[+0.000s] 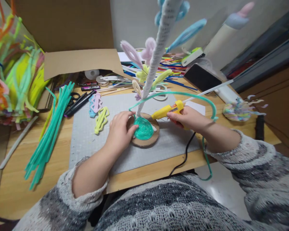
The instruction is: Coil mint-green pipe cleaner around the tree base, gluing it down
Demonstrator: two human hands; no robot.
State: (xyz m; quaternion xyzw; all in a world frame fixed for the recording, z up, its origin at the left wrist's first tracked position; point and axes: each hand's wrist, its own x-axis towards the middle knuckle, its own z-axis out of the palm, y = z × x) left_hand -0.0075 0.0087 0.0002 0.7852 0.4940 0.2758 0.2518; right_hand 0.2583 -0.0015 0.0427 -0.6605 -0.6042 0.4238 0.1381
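Note:
My right hand (pixel 185 117) is wrapped round a yellow hot glue gun (pixel 165 111), its nozzle pointing left at the base of a white wrapped stem (pixel 153 64). The stem rises from a round cardboard disc (pixel 146 143), leaning right, with pastel pipe cleaner petals on it. A flat coil of green pipe cleaner (pixel 144 129) covers much of the disc. My left hand (pixel 120 130) grips the disc's left edge, thumb on the coil. From near its fingertips a loose green pipe cleaner (pixel 178 93) arcs over the glue gun and past my right wrist.
Green pipe cleaners (pixel 50 134) lie bundled at left, beside black pens (pixel 79 103). Zigzag pipe cleaner pieces (pixel 101 120) rest on the grey cutting mat (pixel 91 150). A phone (pixel 202 78) lies at back right. The glue gun's black cord (pixel 186 150) runs off the front edge.

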